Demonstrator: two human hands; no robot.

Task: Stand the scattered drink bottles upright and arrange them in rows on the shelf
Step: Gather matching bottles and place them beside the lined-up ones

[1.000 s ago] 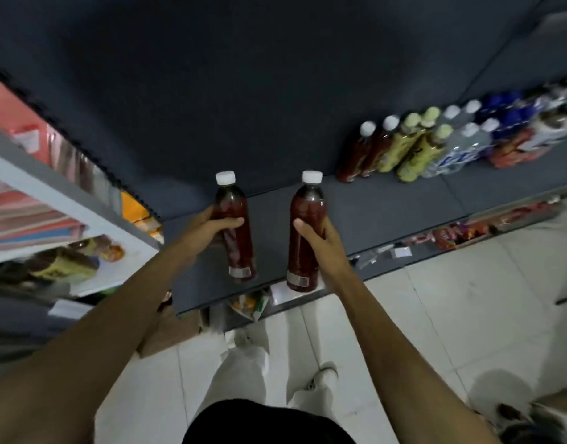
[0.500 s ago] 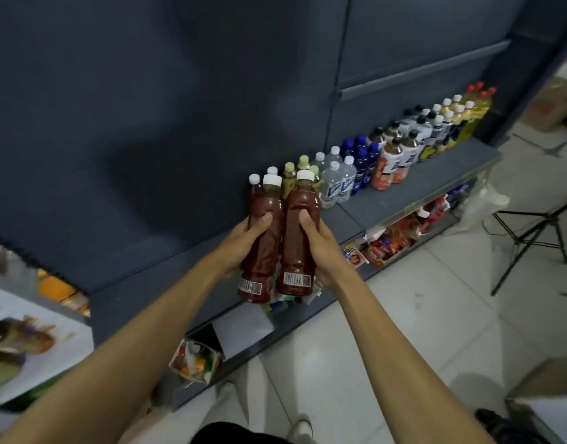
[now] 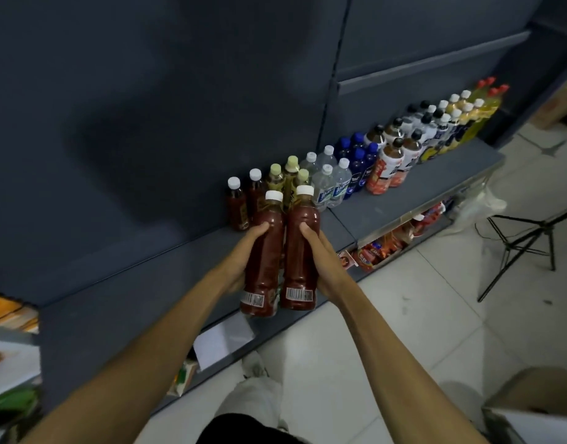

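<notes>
Two red bottles, one per hand: your left hand (image 3: 240,257) wraps the left red bottle (image 3: 263,261), your right hand (image 3: 323,261) wraps the right red bottle (image 3: 301,251), both upright, side by side over the dark grey shelf (image 3: 122,302). Two more white-capped red bottles (image 3: 243,200) stand behind, heading the upright row (image 3: 387,155) along the back panel. Pale tiled floor (image 3: 355,331) below.

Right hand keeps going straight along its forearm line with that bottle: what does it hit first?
Probably the green-capped bottles right behind the bottle the right hand holds; depth is unclear, so the gap can't be judged.
</notes>
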